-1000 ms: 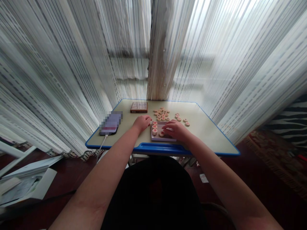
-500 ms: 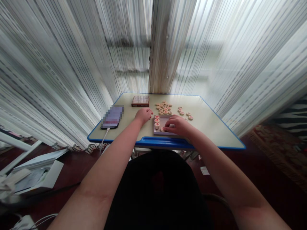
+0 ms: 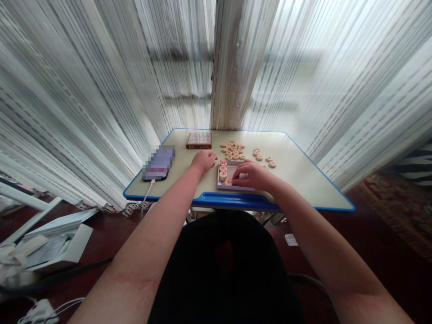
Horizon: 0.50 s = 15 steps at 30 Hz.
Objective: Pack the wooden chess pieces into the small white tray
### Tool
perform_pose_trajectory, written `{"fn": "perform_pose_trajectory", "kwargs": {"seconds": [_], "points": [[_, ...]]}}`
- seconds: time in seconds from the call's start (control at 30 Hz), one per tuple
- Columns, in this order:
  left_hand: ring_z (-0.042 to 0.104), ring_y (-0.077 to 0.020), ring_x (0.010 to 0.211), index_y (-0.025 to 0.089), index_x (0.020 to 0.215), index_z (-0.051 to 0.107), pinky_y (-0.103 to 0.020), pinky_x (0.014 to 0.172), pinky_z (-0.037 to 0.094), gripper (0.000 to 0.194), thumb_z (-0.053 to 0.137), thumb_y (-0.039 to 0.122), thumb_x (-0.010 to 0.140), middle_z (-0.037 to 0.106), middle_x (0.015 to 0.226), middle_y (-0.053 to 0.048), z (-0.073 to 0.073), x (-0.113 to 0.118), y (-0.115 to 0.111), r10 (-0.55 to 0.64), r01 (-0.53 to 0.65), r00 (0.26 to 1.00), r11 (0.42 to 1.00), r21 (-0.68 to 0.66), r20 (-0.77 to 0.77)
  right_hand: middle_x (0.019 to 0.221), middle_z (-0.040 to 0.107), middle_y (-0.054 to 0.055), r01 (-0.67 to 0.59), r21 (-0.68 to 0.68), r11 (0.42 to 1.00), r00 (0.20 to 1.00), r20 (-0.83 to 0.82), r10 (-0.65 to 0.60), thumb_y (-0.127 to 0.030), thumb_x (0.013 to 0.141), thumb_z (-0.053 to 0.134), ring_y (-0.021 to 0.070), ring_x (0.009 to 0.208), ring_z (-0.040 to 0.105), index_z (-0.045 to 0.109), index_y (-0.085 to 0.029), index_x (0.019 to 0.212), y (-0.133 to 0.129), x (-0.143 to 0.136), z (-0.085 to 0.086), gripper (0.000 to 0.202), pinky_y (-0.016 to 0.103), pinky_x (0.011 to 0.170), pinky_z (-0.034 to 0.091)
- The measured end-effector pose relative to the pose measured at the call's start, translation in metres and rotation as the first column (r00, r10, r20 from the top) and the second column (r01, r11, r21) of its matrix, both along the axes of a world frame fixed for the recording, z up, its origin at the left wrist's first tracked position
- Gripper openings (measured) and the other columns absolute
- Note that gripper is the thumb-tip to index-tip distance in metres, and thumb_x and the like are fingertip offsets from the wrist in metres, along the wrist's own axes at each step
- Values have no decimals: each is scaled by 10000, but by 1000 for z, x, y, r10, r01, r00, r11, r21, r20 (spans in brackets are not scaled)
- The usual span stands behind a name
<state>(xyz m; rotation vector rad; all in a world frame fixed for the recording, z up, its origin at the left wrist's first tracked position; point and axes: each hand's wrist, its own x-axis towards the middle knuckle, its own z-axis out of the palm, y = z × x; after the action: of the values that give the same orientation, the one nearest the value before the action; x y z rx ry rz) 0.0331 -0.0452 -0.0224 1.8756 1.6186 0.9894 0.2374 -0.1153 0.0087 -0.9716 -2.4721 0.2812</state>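
My right hand [image 3: 252,174] reaches into a shallow pale tray [image 3: 238,188], its fingers curled and the tips at the right edge of a round wooden Chinese chess piece [image 3: 228,182] with a red character. Along the tray's left side lie several more red-marked pieces [image 3: 222,175] in a column. Just left of the tray, my left hand [image 3: 204,161] rests with fingers curled in; whether anything is inside them is hidden. Beyond the tray is a loose heap of Chinese chess pieces [image 3: 235,152]. A few other pieces [image 3: 259,158] lie scattered to the right, one partly behind my right hand.
A brown-edged flat box [image 3: 199,141] sits at the back of the blue-rimmed table [image 3: 303,180]. On the left lies a phone [image 3: 158,164] with a white cable [image 3: 147,191]. Striped curtains [image 3: 189,67] hang behind. An open white box [image 3: 67,245] stands on the floor.
My right fingertips have drawn slightly off the piece's top to its right edge, so more of its red character shows. My left hand stays beside the tray. The view has shifted a little.
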Motion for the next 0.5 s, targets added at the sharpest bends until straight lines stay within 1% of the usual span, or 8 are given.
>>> {"fn": "perform_pose_trajectory", "kwargs": {"seconds": [0.1, 0.27, 0.43, 0.5], "points": [[557, -137, 536, 158, 710, 667, -245, 546, 402, 271, 425, 279, 726, 605, 534, -9, 0, 0, 1, -1, 1, 1000, 1000, -6, -15, 702, 686, 27, -4, 2, 1000, 1000, 17, 4, -291, 719, 681, 158, 706, 544, 711, -193, 685, 3, -2, 0, 108, 288, 728, 414], [559, -133, 546, 158, 723, 672, -244, 568, 412, 283, 421, 288, 734, 610, 537, -7, 0, 0, 1, 2, -2, 1000, 1000, -14, -16, 715, 691, 25, -53, -16, 998, 998, 26, 53, -296, 735, 668, 155, 703, 548, 715, -198, 698, 5, -4, -1, 115, 292, 729, 410], [554, -132, 540, 156, 713, 674, -245, 562, 406, 287, 420, 288, 728, 606, 531, -7, 1, 1, 0, -8, 8, 1000, 1000, -3, -12, 672, 669, 21, -40, -14, 999, 999, 13, 40, -297, 722, 678, 152, 690, 543, 700, -189, 660, 3, -7, 1, 127, 281, 701, 411], [550, -133, 539, 154, 718, 679, -246, 568, 409, 293, 421, 291, 724, 606, 529, -8, 2, 1, -2, -21, 21, 1000, 1000, -9, -12, 679, 663, 25, -53, -29, 998, 998, 13, 54, -302, 730, 667, 146, 681, 545, 697, -180, 666, 3, -8, 1, 141, 273, 688, 415]]}}
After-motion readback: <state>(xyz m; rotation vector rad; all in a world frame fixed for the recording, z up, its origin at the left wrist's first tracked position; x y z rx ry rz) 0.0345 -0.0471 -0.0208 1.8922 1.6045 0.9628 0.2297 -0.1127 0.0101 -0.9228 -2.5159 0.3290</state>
